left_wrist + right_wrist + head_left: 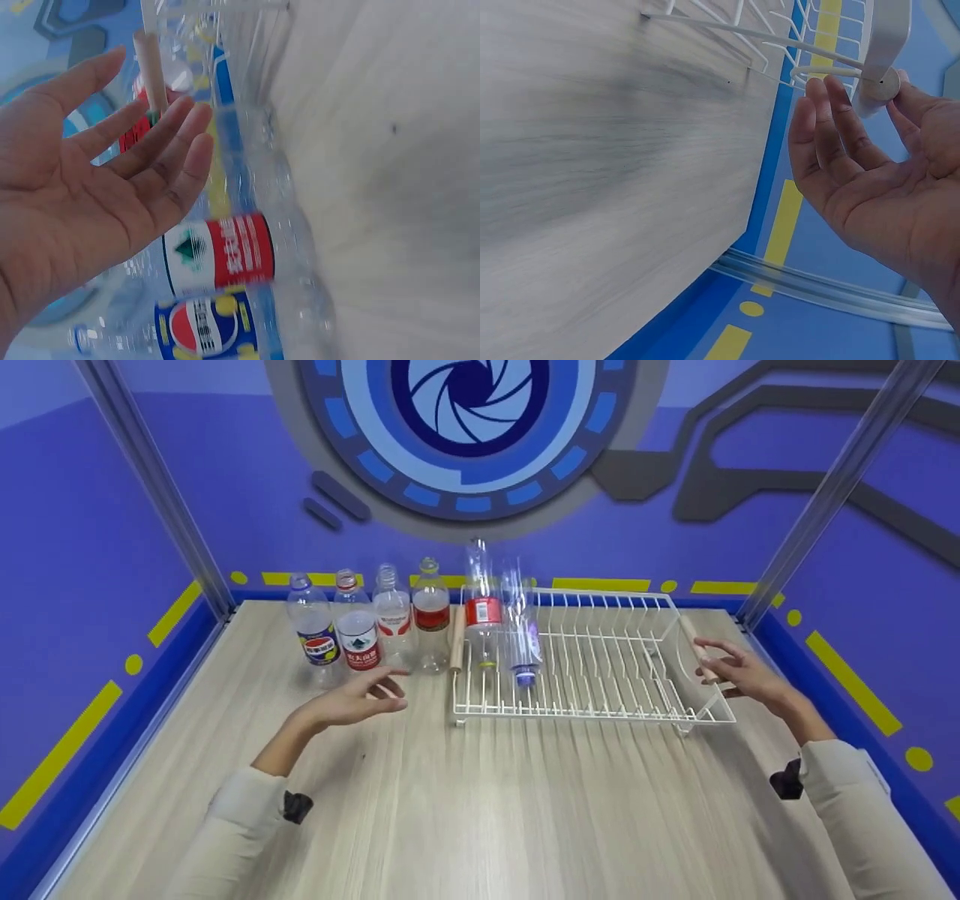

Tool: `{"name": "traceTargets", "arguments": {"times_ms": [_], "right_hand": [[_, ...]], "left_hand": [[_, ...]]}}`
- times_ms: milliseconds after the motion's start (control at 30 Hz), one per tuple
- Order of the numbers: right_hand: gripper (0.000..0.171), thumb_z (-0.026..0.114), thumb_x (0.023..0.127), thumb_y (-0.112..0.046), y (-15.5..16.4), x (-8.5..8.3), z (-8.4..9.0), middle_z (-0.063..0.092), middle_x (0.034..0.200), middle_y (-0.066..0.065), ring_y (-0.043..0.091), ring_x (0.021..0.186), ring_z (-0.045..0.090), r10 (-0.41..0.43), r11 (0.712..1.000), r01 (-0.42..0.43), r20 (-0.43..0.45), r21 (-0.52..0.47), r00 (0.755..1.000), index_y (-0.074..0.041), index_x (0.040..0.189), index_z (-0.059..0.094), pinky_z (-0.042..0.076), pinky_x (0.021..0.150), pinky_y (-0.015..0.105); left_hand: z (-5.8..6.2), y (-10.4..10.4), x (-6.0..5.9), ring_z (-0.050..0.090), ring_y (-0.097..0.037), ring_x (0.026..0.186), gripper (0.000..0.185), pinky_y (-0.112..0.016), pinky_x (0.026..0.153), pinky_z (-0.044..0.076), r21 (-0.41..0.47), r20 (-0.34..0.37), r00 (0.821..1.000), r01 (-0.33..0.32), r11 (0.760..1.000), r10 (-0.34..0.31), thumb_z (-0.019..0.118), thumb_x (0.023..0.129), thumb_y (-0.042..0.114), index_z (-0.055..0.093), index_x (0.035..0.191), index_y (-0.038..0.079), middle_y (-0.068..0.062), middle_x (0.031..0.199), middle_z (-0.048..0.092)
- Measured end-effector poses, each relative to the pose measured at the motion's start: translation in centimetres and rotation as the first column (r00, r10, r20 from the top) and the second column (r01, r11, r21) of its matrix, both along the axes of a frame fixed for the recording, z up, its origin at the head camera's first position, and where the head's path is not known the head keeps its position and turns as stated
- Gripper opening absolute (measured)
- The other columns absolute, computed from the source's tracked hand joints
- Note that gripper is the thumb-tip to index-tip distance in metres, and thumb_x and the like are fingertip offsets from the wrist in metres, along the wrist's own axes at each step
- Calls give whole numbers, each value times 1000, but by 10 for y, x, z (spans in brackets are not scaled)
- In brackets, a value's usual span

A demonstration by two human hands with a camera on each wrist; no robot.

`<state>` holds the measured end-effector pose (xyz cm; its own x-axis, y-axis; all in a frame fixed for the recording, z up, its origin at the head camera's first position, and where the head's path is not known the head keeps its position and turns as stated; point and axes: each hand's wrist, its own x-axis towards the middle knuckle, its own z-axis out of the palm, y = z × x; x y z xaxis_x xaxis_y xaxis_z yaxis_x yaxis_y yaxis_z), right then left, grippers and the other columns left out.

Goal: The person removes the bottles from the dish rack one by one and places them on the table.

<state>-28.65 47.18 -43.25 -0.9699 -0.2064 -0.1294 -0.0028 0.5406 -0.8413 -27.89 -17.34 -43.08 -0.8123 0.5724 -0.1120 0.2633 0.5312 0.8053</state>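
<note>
My left hand (pixel 352 701) hovers in front of the upright clear plastic bottles, fingers loosely spread and holding nothing. Nearest it are a bottle with a white and red label (pixel 360 640) and one with a blue Pepsi label (pixel 204 328). Farther right stand a bottle with a white label and red marks (pixel 394 619) and one with a dark red label (pixel 433 615). At the right end of the white wire dish rack (pixel 592 716), my right hand (pixel 742 671) holds the wooden handle (pixel 879 88) between thumb and fingers. Two neck-down bottles lean in the rack: one red-labelled (pixel 482 611), one blue-capped (pixel 525 649).
A second wooden handle (pixel 457 641) forms the rack's left side, close beside the dark-red-labelled bottle. The light wood table (pixel 480 817) is bounded by blue printed panels (pixel 97 547) and metal corner posts (pixel 161 487).
</note>
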Motion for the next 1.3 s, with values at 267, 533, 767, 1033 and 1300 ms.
{"name": "traceTargets", "arguments": {"times_ms": [267, 533, 767, 1033, 1300], "right_hand": [[55, 49, 109, -33, 1, -2, 0, 73, 107, -12, 1, 95, 69, -3, 1000, 3, -5, 16, 1000, -19, 159, 32, 57, 76, 28], [50, 50, 109, -28, 2, 0, -2, 73, 109, -12, 5, 93, 69, 24, 1000, -23, 18, -12, 1000, -22, 156, 37, 58, 75, 29], [48, 51, 108, -26, 5, -4, 1, 71, 117, -6, 6, 96, 69, 37, 999, -37, 32, -11, 999, -21, 154, 39, 58, 80, 28], [54, 59, 105, -21, 1, -25, 21, 52, 137, 38, 22, 110, 65, 102, 966, -83, -67, 245, 993, 4, 149, 41, 57, 88, 28], [52, 54, 106, -25, -42, -58, 54, 49, 143, 37, 51, 131, 49, 96, 930, -51, -106, 364, 990, 3, 148, 44, 44, 106, 61]], "left_hand": [[-7, 36, -12, 53, -42, 132, 63, -59, 106, 47, 103, -88, 996, 37, 994, -28, 59, 104, 26, 32, 161, 16, -23, 140, 57], [-22, 58, -20, 52, -42, 132, 68, -57, 103, 50, 194, 0, 1000, -3, 981, 4, 58, 105, 27, 24, 163, 16, -25, 149, 50], [-39, 72, -31, 54, -39, 127, 70, -59, 98, 52, 301, 35, 999, -20, 953, 10, 61, 103, 23, 25, 163, 16, -22, 152, 47], [-43, 75, -34, 59, -34, 118, 73, -54, 93, 54, 310, 79, 996, -66, 948, 43, 65, 101, 22, 26, 163, 19, -23, 149, 48], [-45, 78, -34, 62, -31, 115, 74, -53, 92, 55, 317, 97, 994, -74, 946, 45, 65, 101, 22, 25, 163, 18, -24, 151, 46]]}}
